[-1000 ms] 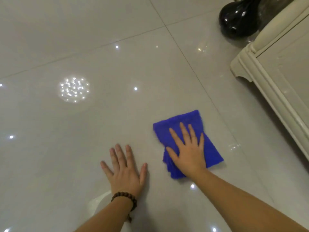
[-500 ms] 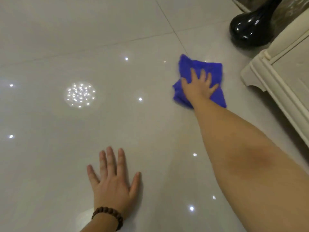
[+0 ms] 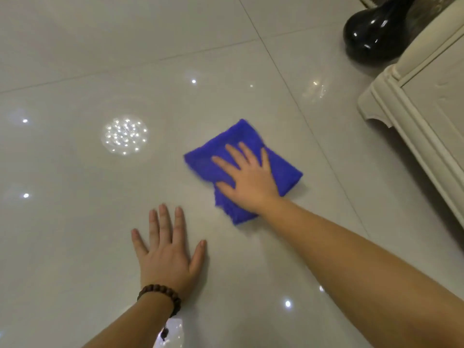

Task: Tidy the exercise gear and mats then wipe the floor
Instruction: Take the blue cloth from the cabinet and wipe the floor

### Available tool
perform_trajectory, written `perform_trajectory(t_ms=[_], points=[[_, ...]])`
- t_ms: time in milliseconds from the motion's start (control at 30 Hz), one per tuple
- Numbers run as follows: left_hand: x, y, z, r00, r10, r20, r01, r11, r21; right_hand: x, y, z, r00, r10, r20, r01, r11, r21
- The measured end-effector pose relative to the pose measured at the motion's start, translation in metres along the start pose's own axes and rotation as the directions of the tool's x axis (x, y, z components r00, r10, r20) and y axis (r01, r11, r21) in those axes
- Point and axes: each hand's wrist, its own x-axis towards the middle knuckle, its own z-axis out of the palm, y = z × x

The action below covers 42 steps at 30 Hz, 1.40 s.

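Note:
A folded blue cloth (image 3: pixel 283 169) lies on the glossy pale tiled floor (image 3: pixel 100 222) near the middle of the view. My right hand (image 3: pixel 247 179) presses flat on the cloth with straight, spread fingers. My left hand (image 3: pixel 168 249) rests flat on the bare tile to the lower left of the cloth, fingers spread, a dark bead bracelet on its wrist. No exercise gear or mats are in view.
A cream cabinet (image 3: pixel 421 116) with a moulded base stands along the right edge. A shiny black vase (image 3: pixel 371 33) sits on the floor at the top right, beside the cabinet. Ceiling lights reflect in the tiles at the left.
My right hand has pulled the blue cloth back toward me from its far reach near the vase. My left hand has stayed planted on the floor.

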Motion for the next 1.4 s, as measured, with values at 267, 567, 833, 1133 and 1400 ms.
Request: perform_trajectory(t_ms=[267,567,833,1133,1400], points=[[-0.003,0.004,-0.005,1.0,-0.008,0.01,0.008,1.0,-0.015,-0.151,0.122,-0.004,0.827,0.544,-0.139,-0.545,0.838,0.033],[0.001,-0.005,-0.007,0.999,0.02,0.049,-0.012,0.987,-0.16,-0.148,-0.031,0.035,0.993,-0.033,-0.116,0.031,0.999,-0.012],[-0.099,-0.011,-0.003,0.991,-0.134,-0.01,0.125,0.942,-0.313,-0.201,0.046,0.014,0.53,0.839,-0.122,-0.803,0.543,0.248],[-0.2,-0.07,0.028,0.919,-0.389,0.064,0.394,0.909,-0.136,-0.223,0.009,0.037,0.966,0.168,-0.198,-0.169,0.986,0.012],[-0.234,-0.133,0.037,0.859,-0.51,0.042,0.508,0.841,-0.188,-0.197,-0.109,0.049,0.823,0.54,-0.177,-0.523,0.841,0.137]])
